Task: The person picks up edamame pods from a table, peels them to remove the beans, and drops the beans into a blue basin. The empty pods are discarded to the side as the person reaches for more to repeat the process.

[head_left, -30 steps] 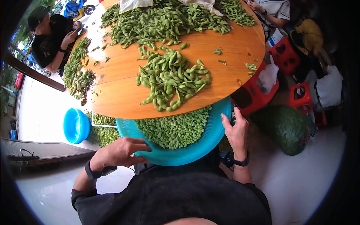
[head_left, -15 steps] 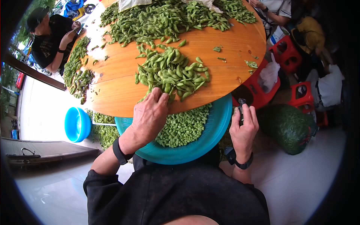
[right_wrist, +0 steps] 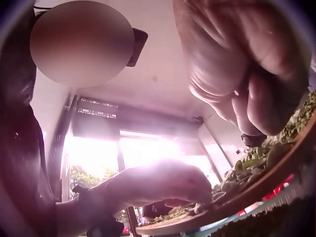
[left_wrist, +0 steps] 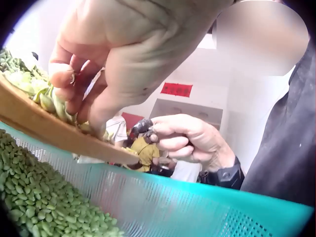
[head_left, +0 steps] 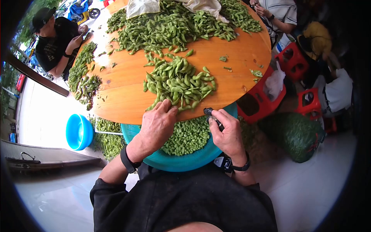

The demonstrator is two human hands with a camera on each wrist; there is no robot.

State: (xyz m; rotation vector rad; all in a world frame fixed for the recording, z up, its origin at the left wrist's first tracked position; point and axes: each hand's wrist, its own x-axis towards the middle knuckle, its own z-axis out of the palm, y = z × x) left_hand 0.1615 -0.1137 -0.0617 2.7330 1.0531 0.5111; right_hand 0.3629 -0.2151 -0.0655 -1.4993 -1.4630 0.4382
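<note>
A pile of green edamame pods [head_left: 181, 79] lies near the front edge of the round wooden table [head_left: 127, 92]. My left hand [head_left: 157, 121] is at the pile's near side, its fingers curled down round pods [left_wrist: 58, 106] at the table edge. My right hand [head_left: 228, 133], just right of it, grips a small black tool [head_left: 208, 111] between thumb and fingers; its exact kind is unclear. Under the table edge a teal plastic basket [head_left: 181, 164] sits at my lap, partly filled with shelled green beans [head_left: 187, 139].
A larger heap of pods [head_left: 162, 33] covers the table's far side, with cloths [head_left: 143, 7] on it. Leafy scraps [head_left: 83, 77] lie at the left edge. A blue basin [head_left: 79, 132] stands on the floor. Red stools [head_left: 291, 62] and a full green sack [head_left: 291, 135] are at right. Other people sit nearby.
My left hand has gone from the basket's rim up to the pods. The right hand has moved left from the basket's right side to the table edge, bringing the black tool along.
</note>
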